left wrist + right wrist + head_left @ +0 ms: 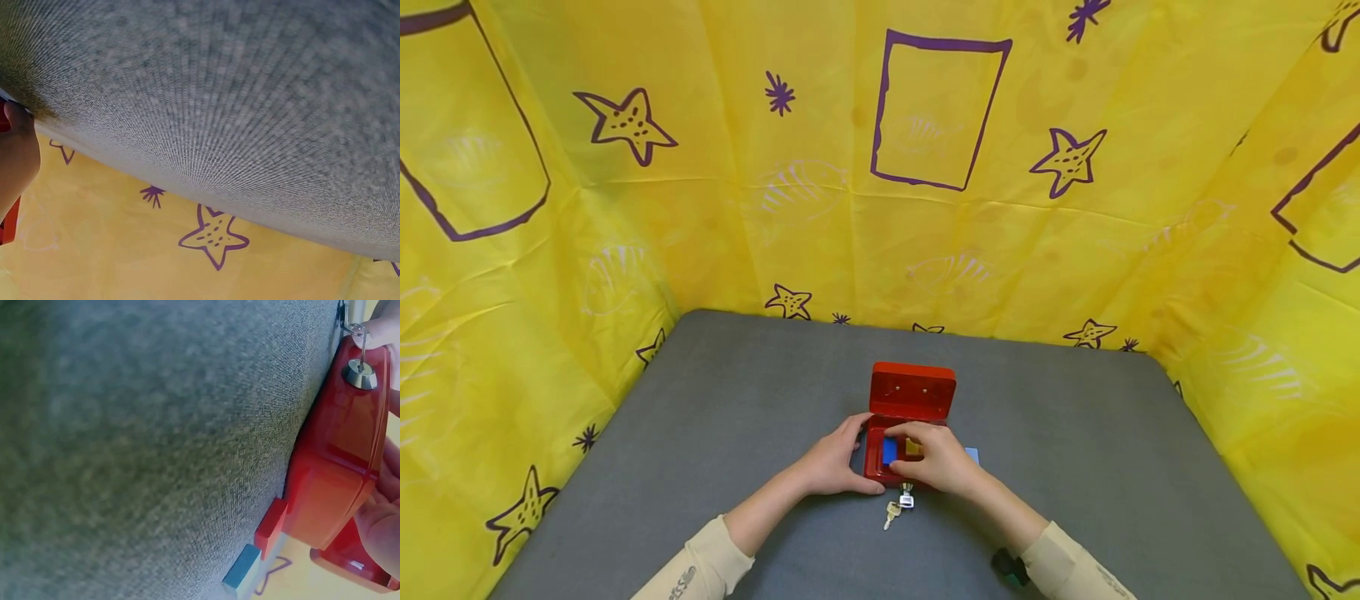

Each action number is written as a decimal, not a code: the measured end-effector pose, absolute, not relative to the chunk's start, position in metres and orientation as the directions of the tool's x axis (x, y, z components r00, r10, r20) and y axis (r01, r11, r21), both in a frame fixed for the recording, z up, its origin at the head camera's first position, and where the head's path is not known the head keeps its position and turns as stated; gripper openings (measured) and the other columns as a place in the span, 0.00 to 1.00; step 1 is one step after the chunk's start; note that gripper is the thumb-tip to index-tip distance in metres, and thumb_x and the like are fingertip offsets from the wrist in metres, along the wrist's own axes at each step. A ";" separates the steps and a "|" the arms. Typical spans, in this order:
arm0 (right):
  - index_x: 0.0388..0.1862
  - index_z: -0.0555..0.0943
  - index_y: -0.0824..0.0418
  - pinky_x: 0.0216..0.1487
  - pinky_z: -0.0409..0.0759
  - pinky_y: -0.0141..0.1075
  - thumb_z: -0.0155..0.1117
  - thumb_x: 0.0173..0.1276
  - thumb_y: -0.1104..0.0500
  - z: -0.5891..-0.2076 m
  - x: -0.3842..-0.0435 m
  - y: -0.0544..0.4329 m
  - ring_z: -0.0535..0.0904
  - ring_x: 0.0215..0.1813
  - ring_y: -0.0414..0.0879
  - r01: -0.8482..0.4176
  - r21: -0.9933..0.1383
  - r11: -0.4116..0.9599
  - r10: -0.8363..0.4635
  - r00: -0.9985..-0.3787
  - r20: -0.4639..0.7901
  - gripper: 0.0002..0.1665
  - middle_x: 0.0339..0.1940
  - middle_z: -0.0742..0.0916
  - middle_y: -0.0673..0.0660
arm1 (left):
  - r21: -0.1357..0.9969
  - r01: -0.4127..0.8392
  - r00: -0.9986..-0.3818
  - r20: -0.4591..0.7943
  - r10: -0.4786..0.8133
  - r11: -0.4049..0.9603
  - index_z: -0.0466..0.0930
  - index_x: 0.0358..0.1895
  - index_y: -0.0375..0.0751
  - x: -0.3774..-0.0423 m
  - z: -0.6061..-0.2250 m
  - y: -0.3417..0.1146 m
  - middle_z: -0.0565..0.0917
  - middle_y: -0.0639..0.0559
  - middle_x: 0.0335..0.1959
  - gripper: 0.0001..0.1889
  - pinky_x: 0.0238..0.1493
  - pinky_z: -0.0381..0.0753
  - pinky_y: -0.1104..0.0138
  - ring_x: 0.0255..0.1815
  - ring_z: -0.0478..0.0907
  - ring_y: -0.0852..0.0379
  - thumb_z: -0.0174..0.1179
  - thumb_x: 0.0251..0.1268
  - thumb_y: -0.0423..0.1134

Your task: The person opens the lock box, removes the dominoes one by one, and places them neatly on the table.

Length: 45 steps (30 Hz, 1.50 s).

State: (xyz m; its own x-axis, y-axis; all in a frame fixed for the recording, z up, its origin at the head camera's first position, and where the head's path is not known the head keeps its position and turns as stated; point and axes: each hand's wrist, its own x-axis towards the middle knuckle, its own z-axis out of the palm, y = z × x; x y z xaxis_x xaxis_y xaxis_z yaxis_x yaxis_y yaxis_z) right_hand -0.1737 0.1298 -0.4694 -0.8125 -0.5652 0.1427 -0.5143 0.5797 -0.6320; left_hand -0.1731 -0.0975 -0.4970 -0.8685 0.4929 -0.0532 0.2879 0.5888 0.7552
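A small red cash box (874,467) stands on the grey table with its lid (913,390) raised. Inside it are a blue block (890,451) and a yellow block (913,447). My left hand (835,460) holds the box by its left side, thumb at the front corner and fingers toward the back. Over the box, my right hand (940,457) has thumb and forefinger at opposite ends of the blue block, pinching it. One key (906,498) sits in the front lock (360,375); another key (892,514) hangs from it.
Beside the box's right side, a red block (271,528) and a light blue block (242,569) lie on the table (760,367). Yellow patterned cloth (820,242) surrounds the table at the back and sides. A dark object (1011,567) shows by my right sleeve.
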 end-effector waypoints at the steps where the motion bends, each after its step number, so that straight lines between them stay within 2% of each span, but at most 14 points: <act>1: 0.58 0.81 0.58 0.54 0.80 0.47 0.72 0.60 0.54 -0.469 -0.173 0.131 0.80 0.52 0.50 -0.505 -0.640 0.580 -0.561 -0.817 0.136 0.27 0.54 0.85 0.52 | 0.755 0.288 -0.868 -0.053 0.493 0.589 0.52 0.73 0.40 -0.173 -0.497 -0.097 0.64 0.42 0.70 0.54 0.58 0.77 0.52 0.60 0.75 0.41 0.76 0.46 0.54; 13: 0.58 0.81 0.58 0.54 0.81 0.45 0.72 0.61 0.53 -0.470 -0.170 0.140 0.81 0.53 0.51 -0.420 -0.737 0.530 -0.520 -0.847 0.109 0.27 0.54 0.84 0.52 | 0.756 0.281 -0.869 -0.061 0.492 0.591 0.52 0.74 0.40 -0.173 -0.496 -0.097 0.64 0.43 0.69 0.54 0.58 0.77 0.52 0.60 0.75 0.41 0.76 0.46 0.54; 21: 0.59 0.80 0.59 0.50 0.83 0.43 0.72 0.61 0.53 -0.471 -0.167 0.147 0.83 0.50 0.52 -0.347 -0.815 0.464 -0.496 -0.864 0.085 0.27 0.54 0.84 0.54 | 0.754 0.261 -0.874 -0.080 0.479 0.602 0.52 0.74 0.41 -0.173 -0.496 -0.096 0.65 0.42 0.69 0.54 0.57 0.78 0.51 0.60 0.74 0.40 0.76 0.46 0.54; 32: 0.57 0.81 0.54 0.51 0.82 0.43 0.74 0.60 0.52 -0.470 -0.166 0.158 0.82 0.49 0.51 -0.332 -0.818 0.470 -0.447 -0.889 0.104 0.26 0.53 0.84 0.52 | 0.761 0.258 -0.876 -0.075 0.476 0.595 0.53 0.74 0.41 -0.171 -0.495 -0.095 0.65 0.42 0.69 0.54 0.57 0.77 0.50 0.60 0.74 0.40 0.76 0.46 0.54; 40: 0.57 0.81 0.56 0.52 0.81 0.46 0.74 0.60 0.53 -0.465 -0.162 0.166 0.82 0.53 0.54 -0.321 -0.805 0.499 -0.418 -0.903 0.101 0.26 0.53 0.84 0.52 | 0.761 0.243 -0.878 -0.091 0.470 0.601 0.52 0.74 0.42 -0.171 -0.495 -0.096 0.65 0.43 0.69 0.55 0.57 0.77 0.51 0.61 0.74 0.41 0.76 0.45 0.54; 45: 0.57 0.81 0.57 0.54 0.80 0.50 0.73 0.61 0.54 -0.465 -0.160 0.171 0.80 0.56 0.58 -0.290 -0.837 0.464 -0.403 -0.910 0.092 0.25 0.55 0.83 0.55 | 0.758 0.231 -0.883 -0.100 0.459 0.610 0.52 0.74 0.43 -0.172 -0.495 -0.095 0.65 0.43 0.69 0.54 0.57 0.78 0.51 0.61 0.74 0.41 0.76 0.45 0.54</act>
State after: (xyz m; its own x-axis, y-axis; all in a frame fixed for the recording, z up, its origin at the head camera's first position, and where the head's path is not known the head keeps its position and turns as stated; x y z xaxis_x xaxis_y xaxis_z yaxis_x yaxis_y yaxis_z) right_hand -0.1604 0.1715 -0.4653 -0.9105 -0.4032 0.0917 -0.2898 0.4640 -0.8371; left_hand -0.1715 -0.0950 -0.4952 -0.8826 0.4594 -0.1003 0.2314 0.6100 0.7578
